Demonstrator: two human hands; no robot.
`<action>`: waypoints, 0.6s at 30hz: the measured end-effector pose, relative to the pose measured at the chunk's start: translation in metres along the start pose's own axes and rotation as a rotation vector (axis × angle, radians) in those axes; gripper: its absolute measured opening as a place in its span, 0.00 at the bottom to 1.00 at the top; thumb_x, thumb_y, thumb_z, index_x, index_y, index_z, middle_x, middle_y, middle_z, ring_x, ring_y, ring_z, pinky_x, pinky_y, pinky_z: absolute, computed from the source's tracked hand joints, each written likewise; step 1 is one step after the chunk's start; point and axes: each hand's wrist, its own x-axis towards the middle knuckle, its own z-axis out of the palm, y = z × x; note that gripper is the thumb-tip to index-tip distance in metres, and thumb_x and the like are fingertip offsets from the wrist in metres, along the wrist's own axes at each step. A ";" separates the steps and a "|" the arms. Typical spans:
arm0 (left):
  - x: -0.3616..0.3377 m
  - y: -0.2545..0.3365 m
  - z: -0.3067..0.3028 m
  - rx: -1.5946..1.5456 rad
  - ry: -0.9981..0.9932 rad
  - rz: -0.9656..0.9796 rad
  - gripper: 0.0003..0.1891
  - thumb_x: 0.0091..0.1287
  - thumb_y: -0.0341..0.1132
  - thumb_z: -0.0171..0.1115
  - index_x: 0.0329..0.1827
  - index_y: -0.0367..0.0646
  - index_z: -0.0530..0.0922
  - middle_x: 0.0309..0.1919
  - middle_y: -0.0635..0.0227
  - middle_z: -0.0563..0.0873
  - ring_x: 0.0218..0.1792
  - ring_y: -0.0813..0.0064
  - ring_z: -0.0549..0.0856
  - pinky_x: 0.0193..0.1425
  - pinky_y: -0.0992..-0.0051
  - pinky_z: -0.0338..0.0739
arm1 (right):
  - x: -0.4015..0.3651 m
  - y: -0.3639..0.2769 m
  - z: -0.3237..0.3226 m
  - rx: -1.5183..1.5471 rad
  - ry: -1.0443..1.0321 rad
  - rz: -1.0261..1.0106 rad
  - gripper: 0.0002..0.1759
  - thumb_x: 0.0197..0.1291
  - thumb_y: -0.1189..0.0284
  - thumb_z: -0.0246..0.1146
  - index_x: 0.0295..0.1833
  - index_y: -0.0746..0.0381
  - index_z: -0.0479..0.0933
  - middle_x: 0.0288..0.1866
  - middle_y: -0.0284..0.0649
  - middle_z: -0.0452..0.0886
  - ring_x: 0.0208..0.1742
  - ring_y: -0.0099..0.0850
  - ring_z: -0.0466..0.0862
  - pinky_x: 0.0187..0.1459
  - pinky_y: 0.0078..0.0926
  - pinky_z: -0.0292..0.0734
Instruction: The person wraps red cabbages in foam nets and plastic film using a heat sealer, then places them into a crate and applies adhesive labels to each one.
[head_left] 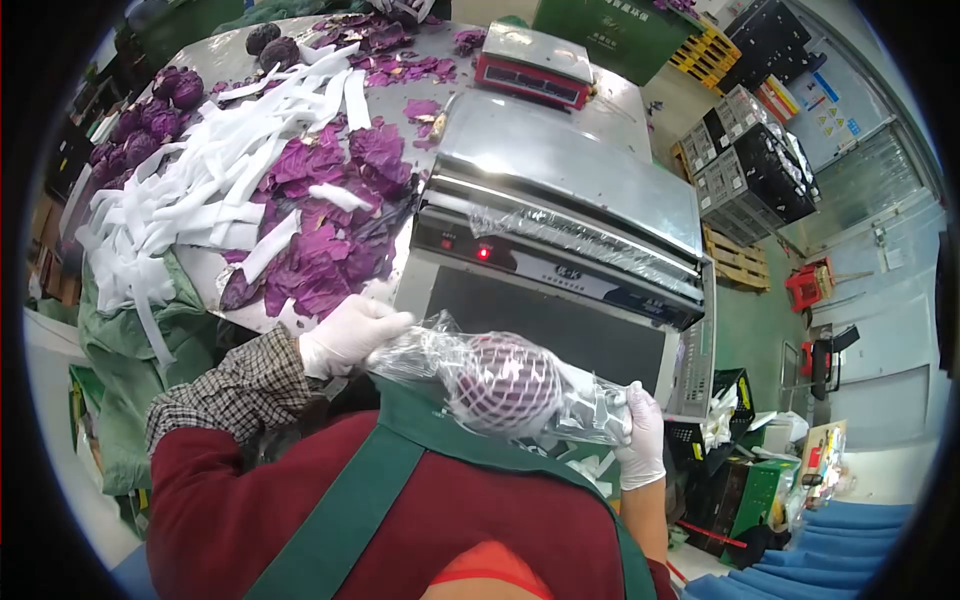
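A round purple cabbage [507, 385] in a white mesh net hangs in clear plastic film, close to the chest and in front of the wrapping machine [540, 315]. My left hand [352, 335], in a white glove, is closed on the bunched film [420, 350] at the left of the cabbage. At its right, my right hand [641, 432], also gloved, pinches the other end of the film. More film lies across the machine's roller slot. A red light glows on the machine's front panel.
Loose purple leaves [335, 215] and white foam strips [215, 175] are piled left of the machine. Several cabbages [150, 120] lie at the far left. A red scale [535, 65] stands behind the machine. Another person's gloved hands [405, 8] show at the top edge. Stacked crates [750, 165] stand right.
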 end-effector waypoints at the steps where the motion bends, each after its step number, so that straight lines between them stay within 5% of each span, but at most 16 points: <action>1: -0.001 -0.019 -0.007 -0.012 0.045 -0.028 0.14 0.64 0.37 0.58 0.23 0.38 0.79 0.18 0.75 0.79 0.15 0.88 0.71 0.18 0.84 0.64 | -0.004 0.013 -0.006 0.108 -0.023 0.073 0.16 0.68 0.65 0.49 0.29 0.61 0.72 0.09 0.27 0.64 0.06 0.16 0.57 0.08 0.16 0.51; 2: -0.005 -0.027 -0.009 0.086 0.058 -0.055 0.15 0.65 0.38 0.57 0.22 0.39 0.78 0.17 0.74 0.78 0.15 0.88 0.72 0.18 0.84 0.64 | -0.006 0.033 -0.011 0.181 0.006 0.155 0.15 0.67 0.66 0.49 0.29 0.60 0.72 0.08 0.28 0.62 0.05 0.18 0.54 0.08 0.17 0.47; 3: -0.009 -0.034 -0.009 0.185 0.065 -0.082 0.16 0.65 0.39 0.57 0.21 0.39 0.78 0.16 0.73 0.78 0.15 0.87 0.72 0.19 0.84 0.65 | 0.003 0.067 -0.042 0.250 -0.131 0.243 0.12 0.64 0.68 0.51 0.32 0.61 0.73 0.12 0.32 0.70 0.09 0.24 0.66 0.12 0.21 0.59; 5: -0.005 -0.057 -0.004 0.408 0.042 -0.073 0.17 0.64 0.41 0.54 0.22 0.37 0.77 0.17 0.70 0.78 0.18 0.82 0.74 0.23 0.79 0.69 | 0.018 0.130 -0.040 -0.593 -0.159 0.060 0.10 0.62 0.69 0.51 0.39 0.62 0.74 0.26 0.37 0.76 0.26 0.29 0.76 0.26 0.26 0.70; 7: 0.004 -0.083 0.015 0.643 0.025 0.131 0.16 0.63 0.41 0.55 0.25 0.36 0.78 0.17 0.61 0.78 0.20 0.69 0.78 0.28 0.70 0.72 | 0.029 0.150 0.004 -1.211 -0.320 -0.058 0.15 0.65 0.67 0.50 0.52 0.62 0.73 0.45 0.41 0.79 0.46 0.33 0.79 0.44 0.30 0.75; 10: 0.018 -0.098 0.043 0.917 -0.019 0.382 0.15 0.60 0.45 0.54 0.35 0.42 0.79 0.28 0.52 0.81 0.35 0.49 0.80 0.40 0.59 0.73 | 0.017 0.152 0.052 -0.847 -0.280 -0.271 0.13 0.61 0.71 0.53 0.49 0.63 0.74 0.44 0.40 0.80 0.44 0.32 0.80 0.45 0.27 0.76; 11: 0.029 -0.124 0.049 0.977 0.086 0.525 0.14 0.57 0.44 0.56 0.38 0.44 0.79 0.27 0.55 0.82 0.35 0.52 0.81 0.40 0.60 0.74 | 0.013 0.149 0.066 -0.722 -0.261 -0.348 0.13 0.60 0.72 0.54 0.48 0.64 0.74 0.43 0.40 0.80 0.44 0.31 0.80 0.45 0.26 0.76; 12: 0.030 -0.114 0.048 0.933 -0.027 0.604 0.14 0.56 0.44 0.57 0.39 0.45 0.79 0.28 0.57 0.82 0.34 0.54 0.82 0.39 0.62 0.75 | 0.012 0.143 0.077 -0.601 -0.239 -0.431 0.12 0.58 0.73 0.55 0.47 0.64 0.74 0.43 0.40 0.80 0.43 0.31 0.81 0.45 0.25 0.76; 14: 0.039 -0.100 0.048 1.110 -0.291 0.708 0.14 0.54 0.41 0.59 0.42 0.47 0.79 0.30 0.61 0.83 0.33 0.63 0.83 0.38 0.68 0.76 | 0.002 0.125 0.084 0.068 -0.316 -0.068 0.12 0.59 0.75 0.54 0.48 0.65 0.74 0.46 0.39 0.80 0.45 0.29 0.80 0.48 0.23 0.75; 15: 0.032 -0.095 0.061 0.930 -0.216 0.851 0.11 0.53 0.37 0.60 0.39 0.45 0.80 0.31 0.62 0.83 0.33 0.66 0.83 0.36 0.72 0.76 | -0.002 0.116 0.087 0.380 -0.276 0.102 0.12 0.59 0.76 0.54 0.48 0.66 0.74 0.47 0.39 0.79 0.45 0.28 0.80 0.49 0.22 0.75; 17: 0.047 -0.099 0.077 0.582 -0.343 0.902 0.10 0.53 0.35 0.61 0.35 0.41 0.80 0.30 0.62 0.82 0.34 0.66 0.82 0.37 0.74 0.76 | -0.016 0.106 0.087 0.516 -0.278 0.182 0.12 0.60 0.76 0.54 0.48 0.66 0.74 0.47 0.39 0.79 0.46 0.27 0.80 0.49 0.22 0.74; 18: 0.028 -0.073 0.095 0.349 -0.309 0.759 0.08 0.56 0.34 0.59 0.32 0.37 0.80 0.32 0.63 0.81 0.36 0.67 0.81 0.40 0.74 0.75 | -0.023 0.103 0.086 0.495 -0.303 0.174 0.12 0.60 0.76 0.53 0.48 0.66 0.74 0.47 0.38 0.79 0.46 0.27 0.80 0.49 0.22 0.74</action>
